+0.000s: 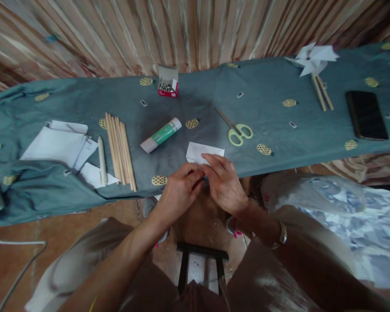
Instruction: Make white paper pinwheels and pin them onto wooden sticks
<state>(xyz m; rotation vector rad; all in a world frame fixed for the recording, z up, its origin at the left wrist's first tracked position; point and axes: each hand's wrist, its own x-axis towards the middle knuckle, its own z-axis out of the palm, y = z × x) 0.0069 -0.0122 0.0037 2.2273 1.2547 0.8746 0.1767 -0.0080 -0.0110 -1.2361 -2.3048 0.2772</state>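
A small piece of folded white paper (195, 151) lies at the near edge of the cloth-covered table, partly hidden by my fingers. My left hand (182, 186) pinches its near edge with bent fingers. On the same paper, my right hand (223, 181) presses from the right, its fingertips close to those of the left. Just beyond the paper are scissors (239, 131) with light green handles, blades pointing away to the left. A green and white glue stick (162, 135) lies to the left of the paper.
Several wooden sticks (119, 151), a white marker-like stick (102, 160) and paper sheets (58, 145) lie left. A red box of metal pins (168, 84) stands open at the back. Right are a paper pinwheel (315, 58), a phone (367, 115) and a plastic bag of paper scraps (370, 221).
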